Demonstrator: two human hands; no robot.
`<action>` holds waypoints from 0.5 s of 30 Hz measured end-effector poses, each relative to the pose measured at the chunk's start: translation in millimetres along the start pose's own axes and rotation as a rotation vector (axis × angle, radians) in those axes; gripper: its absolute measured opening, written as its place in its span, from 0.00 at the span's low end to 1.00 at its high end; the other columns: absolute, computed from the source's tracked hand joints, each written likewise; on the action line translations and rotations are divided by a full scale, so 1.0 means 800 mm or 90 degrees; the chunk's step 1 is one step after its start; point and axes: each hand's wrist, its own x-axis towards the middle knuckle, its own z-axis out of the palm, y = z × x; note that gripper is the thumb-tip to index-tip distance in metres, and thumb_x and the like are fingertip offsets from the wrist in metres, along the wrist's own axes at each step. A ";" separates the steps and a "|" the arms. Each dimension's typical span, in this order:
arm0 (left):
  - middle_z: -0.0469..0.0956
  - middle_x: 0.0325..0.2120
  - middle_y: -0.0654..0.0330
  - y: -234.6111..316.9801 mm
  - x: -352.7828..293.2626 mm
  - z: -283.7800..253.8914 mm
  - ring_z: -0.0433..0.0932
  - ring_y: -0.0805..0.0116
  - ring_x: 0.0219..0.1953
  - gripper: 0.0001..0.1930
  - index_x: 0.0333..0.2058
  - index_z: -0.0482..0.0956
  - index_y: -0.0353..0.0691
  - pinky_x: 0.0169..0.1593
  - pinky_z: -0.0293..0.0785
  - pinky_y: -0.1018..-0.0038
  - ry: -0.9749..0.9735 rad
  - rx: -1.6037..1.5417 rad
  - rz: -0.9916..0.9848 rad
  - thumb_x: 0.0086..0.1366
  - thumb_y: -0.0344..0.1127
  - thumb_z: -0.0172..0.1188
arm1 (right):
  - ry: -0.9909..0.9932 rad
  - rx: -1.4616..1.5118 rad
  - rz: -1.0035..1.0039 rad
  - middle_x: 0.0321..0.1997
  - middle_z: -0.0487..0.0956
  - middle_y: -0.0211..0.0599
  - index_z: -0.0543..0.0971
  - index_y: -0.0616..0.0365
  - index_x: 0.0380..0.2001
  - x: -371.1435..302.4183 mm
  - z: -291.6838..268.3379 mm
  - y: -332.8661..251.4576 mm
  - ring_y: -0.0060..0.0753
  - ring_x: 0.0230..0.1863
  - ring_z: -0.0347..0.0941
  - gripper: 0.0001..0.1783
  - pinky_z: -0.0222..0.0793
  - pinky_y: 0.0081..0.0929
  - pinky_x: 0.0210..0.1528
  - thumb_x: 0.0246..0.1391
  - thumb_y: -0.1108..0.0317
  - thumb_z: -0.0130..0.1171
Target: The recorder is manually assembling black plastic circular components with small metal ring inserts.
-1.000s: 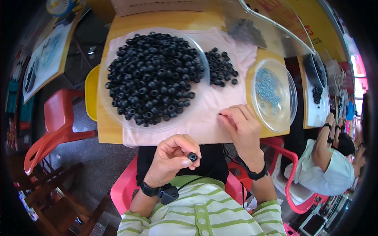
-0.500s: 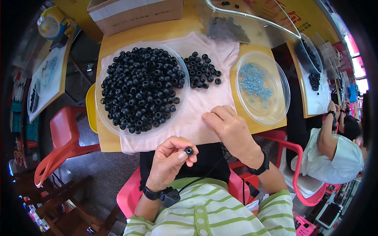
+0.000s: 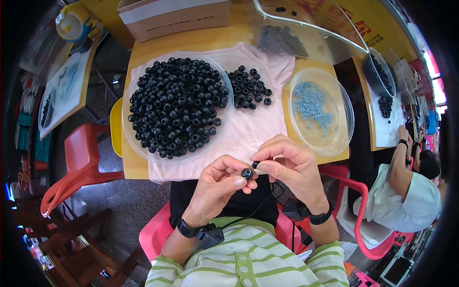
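Note:
My left hand (image 3: 216, 185) pinches a round black bead (image 3: 246, 173) between thumb and fingertips; its hole faces up and shows a pale ring inside. Close beside it, my right hand (image 3: 292, 167) is closed on a small black bead-like piece (image 3: 256, 165), partly hidden by the fingertips. The two pieces are nearly touching. Beyond my hands, a large heap of black beads (image 3: 177, 107) fills a clear round tray (image 3: 125, 122). Several loose black beads (image 3: 249, 87) lie right of it on a pale pink cloth (image 3: 253, 126).
A clear round dish (image 3: 343, 119) at the right holds tiny light-blue beads (image 3: 311, 106). A cardboard box (image 3: 174, 20) and a clear plastic bin (image 3: 311, 36) stand at the back. On the right, another person (image 3: 399, 191) sits near a side table with black beads.
My right hand has come down from over the cloth to meet the left, and a small black piece now shows in its fingers. My left hand has shifted slightly right, still pinching its bead.

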 end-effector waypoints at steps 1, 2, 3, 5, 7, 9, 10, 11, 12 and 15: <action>0.80 0.41 0.49 -0.001 0.001 0.001 0.82 0.66 0.40 0.10 0.44 0.74 0.32 0.45 0.80 0.75 0.001 -0.001 -0.005 0.64 0.24 0.59 | 0.000 -0.001 -0.004 0.38 0.79 0.29 0.82 0.60 0.39 -0.001 0.000 0.000 0.13 0.30 0.73 0.07 0.68 0.11 0.26 0.57 0.72 0.63; 0.80 0.41 0.50 -0.002 0.002 0.001 0.82 0.66 0.40 0.10 0.44 0.74 0.32 0.45 0.80 0.75 0.002 -0.004 -0.006 0.64 0.24 0.60 | 0.000 -0.003 -0.008 0.38 0.79 0.30 0.82 0.60 0.39 -0.002 0.000 0.000 0.13 0.30 0.73 0.07 0.68 0.11 0.27 0.57 0.72 0.63; 0.80 0.41 0.50 -0.003 0.002 0.001 0.82 0.66 0.40 0.10 0.44 0.74 0.32 0.45 0.80 0.74 0.004 -0.007 -0.007 0.64 0.23 0.60 | 0.000 -0.004 -0.012 0.38 0.79 0.30 0.82 0.60 0.39 -0.002 0.000 -0.001 0.13 0.30 0.74 0.07 0.68 0.11 0.27 0.57 0.72 0.63; 0.80 0.40 0.50 -0.005 0.003 0.001 0.82 0.66 0.40 0.10 0.43 0.74 0.32 0.45 0.80 0.74 0.007 -0.011 -0.010 0.64 0.23 0.60 | 0.001 -0.006 -0.017 0.38 0.79 0.30 0.82 0.60 0.39 -0.004 0.001 -0.001 0.14 0.31 0.74 0.07 0.68 0.11 0.27 0.57 0.72 0.63; 0.80 0.40 0.51 -0.006 0.002 0.001 0.82 0.66 0.40 0.10 0.43 0.74 0.32 0.45 0.80 0.74 0.009 -0.016 -0.016 0.63 0.23 0.60 | 0.000 -0.005 -0.018 0.38 0.79 0.30 0.82 0.60 0.39 -0.005 0.001 0.000 0.14 0.31 0.74 0.07 0.68 0.12 0.27 0.57 0.72 0.64; 0.81 0.40 0.52 -0.008 0.002 0.001 0.82 0.67 0.40 0.10 0.43 0.74 0.33 0.45 0.80 0.75 0.009 -0.019 -0.012 0.63 0.23 0.60 | -0.005 -0.002 -0.019 0.38 0.79 0.30 0.82 0.60 0.39 -0.005 0.001 0.001 0.15 0.32 0.75 0.07 0.68 0.12 0.27 0.57 0.72 0.64; 0.81 0.39 0.52 -0.008 0.002 0.001 0.82 0.67 0.40 0.10 0.44 0.75 0.33 0.44 0.80 0.75 0.009 -0.021 -0.010 0.63 0.23 0.60 | -0.006 -0.004 -0.023 0.38 0.79 0.31 0.82 0.60 0.39 -0.006 0.001 0.003 0.15 0.32 0.75 0.07 0.68 0.12 0.27 0.56 0.72 0.64; 0.81 0.39 0.52 -0.008 0.002 0.001 0.82 0.67 0.40 0.10 0.43 0.75 0.33 0.44 0.80 0.75 0.013 -0.023 -0.014 0.63 0.23 0.60 | -0.008 -0.005 -0.028 0.38 0.79 0.31 0.82 0.60 0.39 -0.007 0.002 0.005 0.15 0.32 0.75 0.07 0.68 0.12 0.27 0.56 0.72 0.64; 0.81 0.39 0.53 -0.009 0.001 0.000 0.82 0.67 0.40 0.10 0.43 0.75 0.33 0.44 0.80 0.75 0.016 -0.027 -0.019 0.63 0.23 0.61 | -0.010 -0.008 -0.032 0.38 0.79 0.31 0.82 0.60 0.39 -0.008 0.002 0.006 0.15 0.32 0.75 0.07 0.68 0.12 0.27 0.56 0.72 0.64; 0.81 0.38 0.54 -0.009 0.002 0.000 0.82 0.67 0.39 0.10 0.43 0.75 0.34 0.44 0.80 0.75 0.022 -0.021 -0.023 0.63 0.23 0.61 | -0.013 0.003 -0.026 0.38 0.78 0.31 0.82 0.60 0.39 -0.008 0.005 0.004 0.15 0.32 0.75 0.07 0.68 0.11 0.26 0.56 0.73 0.64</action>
